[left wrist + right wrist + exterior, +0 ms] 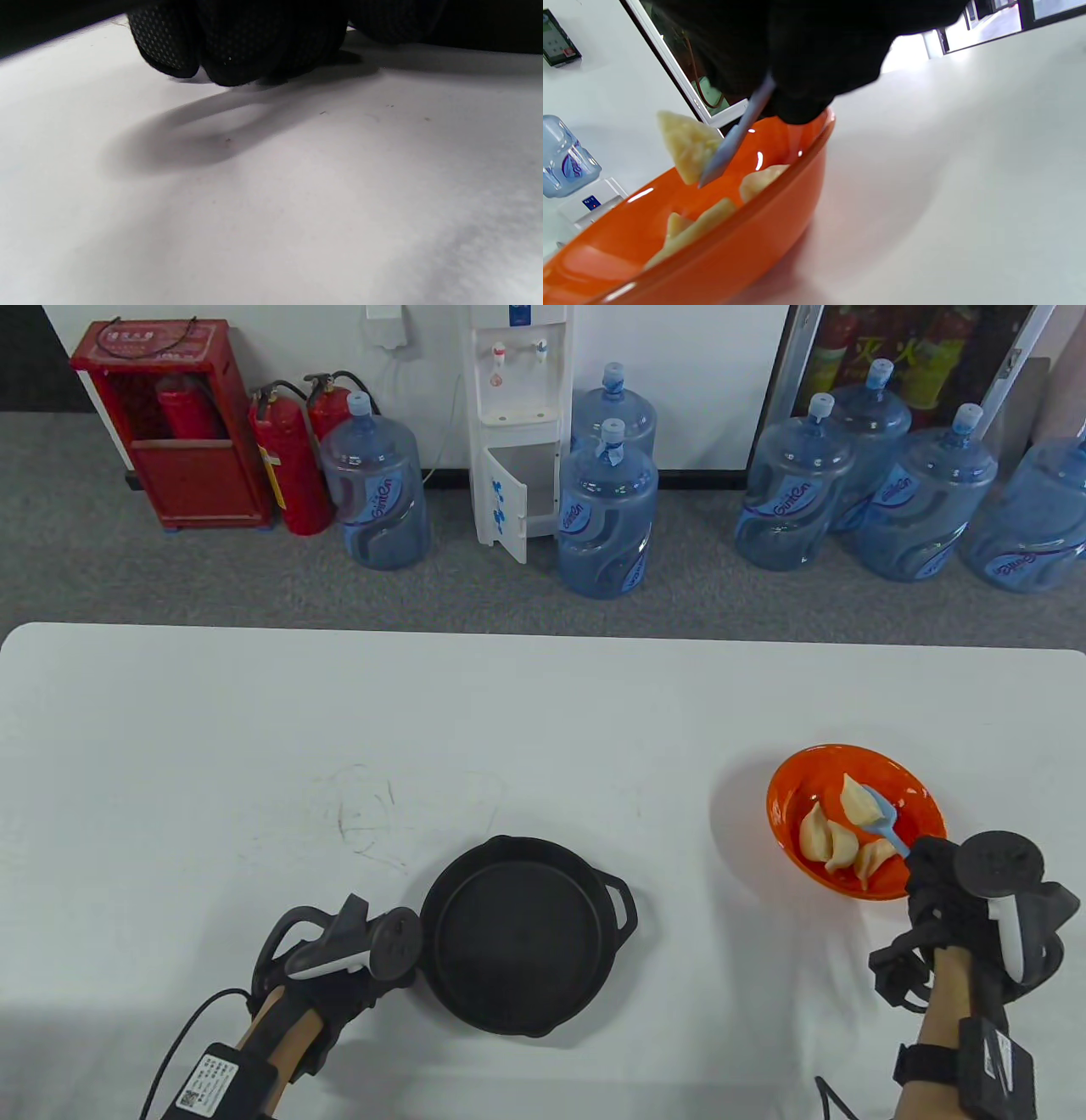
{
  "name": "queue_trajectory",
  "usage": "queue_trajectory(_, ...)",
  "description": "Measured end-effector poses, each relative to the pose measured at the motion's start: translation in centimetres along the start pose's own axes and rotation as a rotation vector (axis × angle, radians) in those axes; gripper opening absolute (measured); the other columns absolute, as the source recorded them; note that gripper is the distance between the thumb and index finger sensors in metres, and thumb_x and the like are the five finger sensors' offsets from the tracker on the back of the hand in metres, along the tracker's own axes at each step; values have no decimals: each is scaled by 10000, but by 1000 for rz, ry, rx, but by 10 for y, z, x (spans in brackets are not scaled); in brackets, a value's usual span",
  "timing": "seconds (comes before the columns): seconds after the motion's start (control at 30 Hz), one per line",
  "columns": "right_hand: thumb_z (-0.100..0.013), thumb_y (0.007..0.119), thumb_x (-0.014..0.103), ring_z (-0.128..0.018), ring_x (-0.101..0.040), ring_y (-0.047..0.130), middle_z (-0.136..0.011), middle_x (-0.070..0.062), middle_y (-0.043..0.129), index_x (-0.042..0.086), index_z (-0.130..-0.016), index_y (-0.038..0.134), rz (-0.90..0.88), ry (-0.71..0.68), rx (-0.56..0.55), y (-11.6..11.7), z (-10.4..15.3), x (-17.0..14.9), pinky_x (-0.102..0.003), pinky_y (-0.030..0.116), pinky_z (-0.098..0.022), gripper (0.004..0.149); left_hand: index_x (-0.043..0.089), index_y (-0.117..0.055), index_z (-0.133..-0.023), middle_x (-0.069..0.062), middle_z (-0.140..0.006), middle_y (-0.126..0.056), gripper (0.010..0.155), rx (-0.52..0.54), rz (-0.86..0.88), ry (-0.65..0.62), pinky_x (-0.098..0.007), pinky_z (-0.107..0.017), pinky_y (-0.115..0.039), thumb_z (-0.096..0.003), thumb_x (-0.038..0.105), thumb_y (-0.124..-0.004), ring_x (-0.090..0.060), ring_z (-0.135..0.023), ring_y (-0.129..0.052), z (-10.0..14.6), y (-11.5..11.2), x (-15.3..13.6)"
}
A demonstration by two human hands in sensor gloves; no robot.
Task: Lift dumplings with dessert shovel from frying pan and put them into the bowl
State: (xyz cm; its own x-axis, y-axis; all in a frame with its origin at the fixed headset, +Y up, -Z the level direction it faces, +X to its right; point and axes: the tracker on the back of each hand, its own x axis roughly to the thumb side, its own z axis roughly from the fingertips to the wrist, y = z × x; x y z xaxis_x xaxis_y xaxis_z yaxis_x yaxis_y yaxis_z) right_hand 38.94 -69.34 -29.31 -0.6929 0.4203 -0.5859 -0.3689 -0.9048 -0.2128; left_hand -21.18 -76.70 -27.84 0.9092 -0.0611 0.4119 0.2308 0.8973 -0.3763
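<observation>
White worktop (254, 729), water jugs behind. Frying pan (517, 933) empty. Right hand (942, 882) pinches dessert shovel (887, 827) handle, last dumpling (857, 802) on the blade over orange bowl (789, 789). Looks soft, slippery: tip gently. Left hand (339, 976): fingers curled on worktop, holding nothing.

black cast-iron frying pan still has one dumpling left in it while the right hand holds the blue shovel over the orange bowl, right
Not quite. The black cast-iron frying pan is empty in the table view. The rest holds: the right hand holds the blue dessert shovel over the orange plastic bowl, carrying one pale dumpling.
</observation>
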Motion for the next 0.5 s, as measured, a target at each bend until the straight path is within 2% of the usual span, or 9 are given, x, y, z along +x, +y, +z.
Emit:
queue_trajectory(0.3, -620, 777, 338, -349, -169, 942, -897, -102, 897, 232, -1017, 828, 128, -14, -15, 6, -9, 7, -342, 806, -251, 415, 241, -618, -973, 61, -763, -829, 553, 0, 0, 0, -467, -701, -748, -490, 504, -678, -106, -551, -939, 0, 0, 0)
queue_trajectory(0.5, -617, 777, 346, -365, -173, 946, -905, -88, 893, 251, -1017, 825, 260, -42, -64, 9, -10, 19, -348, 809, -264, 414, 242, -617, -973, 60, -762, -829, 552, 1, 4, -2, -467, -701, -748, -490, 505, -678, -107, -552, -938, 0, 0, 0)
